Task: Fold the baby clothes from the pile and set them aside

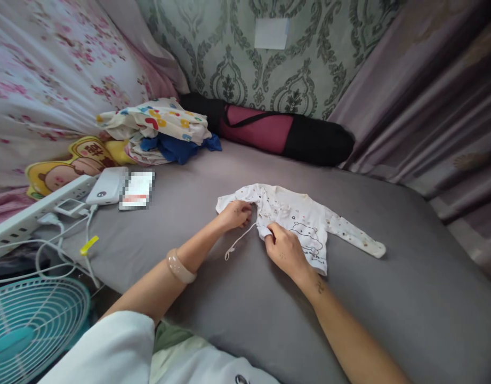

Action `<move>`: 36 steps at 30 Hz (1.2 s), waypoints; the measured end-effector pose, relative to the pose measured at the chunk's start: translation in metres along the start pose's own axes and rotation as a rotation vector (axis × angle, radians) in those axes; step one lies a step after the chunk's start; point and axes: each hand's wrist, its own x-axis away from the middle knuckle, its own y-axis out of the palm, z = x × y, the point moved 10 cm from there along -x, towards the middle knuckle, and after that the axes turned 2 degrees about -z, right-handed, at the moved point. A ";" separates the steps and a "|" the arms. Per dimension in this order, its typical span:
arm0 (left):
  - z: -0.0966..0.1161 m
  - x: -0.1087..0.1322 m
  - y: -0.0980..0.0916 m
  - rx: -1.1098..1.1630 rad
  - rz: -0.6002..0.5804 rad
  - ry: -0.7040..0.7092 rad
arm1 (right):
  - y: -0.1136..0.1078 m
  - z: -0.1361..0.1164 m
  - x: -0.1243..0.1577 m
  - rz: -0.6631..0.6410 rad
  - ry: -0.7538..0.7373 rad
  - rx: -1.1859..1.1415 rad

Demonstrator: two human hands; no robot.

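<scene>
A small white baby shirt (287,205) with a cartoon animal on its front and dotted long sleeves lies spread on the grey bed sheet (245,304). My left hand (237,214) is closed at the underside of the left sleeve, near the armpit; what its fingers pinch, if anything, is hidden. With my right hand (284,249) I grip the shirt's lower left side, fingers bent over the cloth. A thin white tie string (239,241) trails from that side onto the sheet. The right sleeve stretches out flat.
Clothes (161,125) are heaped at the back left beside a long black and maroon bag (257,130). Left are a yellow cushion (61,173), power strip (37,208), white power bank (107,186) and cables. A turquoise fan (33,325) stands at the near left.
</scene>
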 end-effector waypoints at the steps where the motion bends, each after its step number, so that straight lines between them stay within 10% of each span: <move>1: -0.006 -0.003 0.004 0.144 -0.017 -0.079 | -0.001 0.002 0.000 0.011 0.007 -0.010; 6: -0.004 -0.018 0.010 0.485 0.019 -0.139 | -0.005 0.001 0.000 0.037 -0.012 -0.097; 13: 0.026 -0.035 -0.004 0.510 0.135 0.037 | 0.005 0.004 -0.002 -0.036 -0.047 -0.171; 24: 0.013 -0.046 -0.026 0.421 0.148 -0.013 | 0.008 -0.024 0.004 0.015 -0.168 0.069; 36: 0.005 -0.045 -0.053 -0.357 0.333 -0.069 | 0.017 -0.056 0.007 -0.120 -0.362 0.051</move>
